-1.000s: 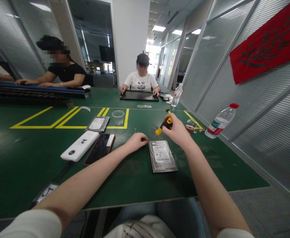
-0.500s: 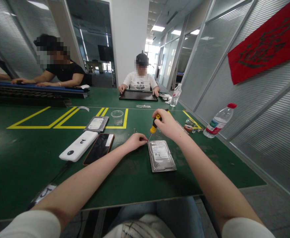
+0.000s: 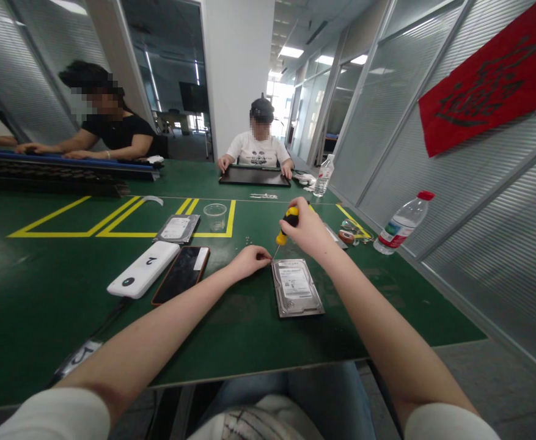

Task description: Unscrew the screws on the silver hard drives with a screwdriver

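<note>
A silver hard drive (image 3: 297,287) with a white label lies flat on the green table in front of me. My right hand (image 3: 302,225) is wrapped round the yellow-and-black handle of a screwdriver (image 3: 282,237), above the drive's far left corner. Its shaft points down at that corner. My left hand (image 3: 253,261) has its fingertips pinched together beside the same corner, close to the screwdriver's tip. Whatever those fingers hold, if anything, is too small to make out. Several tiny screws (image 3: 247,238) lie on the table beyond my left hand.
On the left are a white power bank (image 3: 143,270) with a cable, a phone (image 3: 181,275) and a second hard drive (image 3: 176,228). A clear plastic cup (image 3: 215,217) stands behind them. At right is a water bottle (image 3: 403,223). Across the table a person (image 3: 259,146) handles a dark panel (image 3: 255,176).
The screwdriver's handle has tilted a little in my right hand, and that hand has turned slightly. My left hand stays at the drive's corner. The whole view has shifted slightly.
</note>
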A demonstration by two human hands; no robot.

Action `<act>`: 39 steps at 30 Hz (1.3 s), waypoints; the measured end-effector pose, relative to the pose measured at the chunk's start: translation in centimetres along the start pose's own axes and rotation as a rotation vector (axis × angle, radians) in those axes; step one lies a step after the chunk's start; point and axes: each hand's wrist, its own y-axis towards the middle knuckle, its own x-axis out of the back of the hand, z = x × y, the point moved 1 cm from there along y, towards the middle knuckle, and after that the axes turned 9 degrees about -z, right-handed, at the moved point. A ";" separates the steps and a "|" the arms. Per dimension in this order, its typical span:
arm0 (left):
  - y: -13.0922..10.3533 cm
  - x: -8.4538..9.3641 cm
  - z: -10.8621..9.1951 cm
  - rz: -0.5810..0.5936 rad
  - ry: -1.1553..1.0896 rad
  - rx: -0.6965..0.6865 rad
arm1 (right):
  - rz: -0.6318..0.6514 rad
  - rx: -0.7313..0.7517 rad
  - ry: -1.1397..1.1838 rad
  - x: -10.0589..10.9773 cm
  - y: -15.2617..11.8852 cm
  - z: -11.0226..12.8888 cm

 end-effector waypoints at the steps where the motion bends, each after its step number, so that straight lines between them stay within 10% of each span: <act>1: 0.0 0.0 0.0 0.000 0.001 -0.002 | 0.008 0.026 0.044 -0.1 -0.3 0.1; 8: 0.0 -0.2 -0.1 -0.007 0.024 -0.021 | -0.047 0.025 0.123 -0.5 -1.5 -0.5; 16: 0.0 -0.9 -0.2 -0.049 0.040 -0.058 | -0.504 -0.043 0.291 0.5 -5.7 -2.6; 39: -0.1 -1.8 0.2 -0.084 0.029 -0.056 | -0.341 0.056 0.340 -1.6 -7.7 -2.9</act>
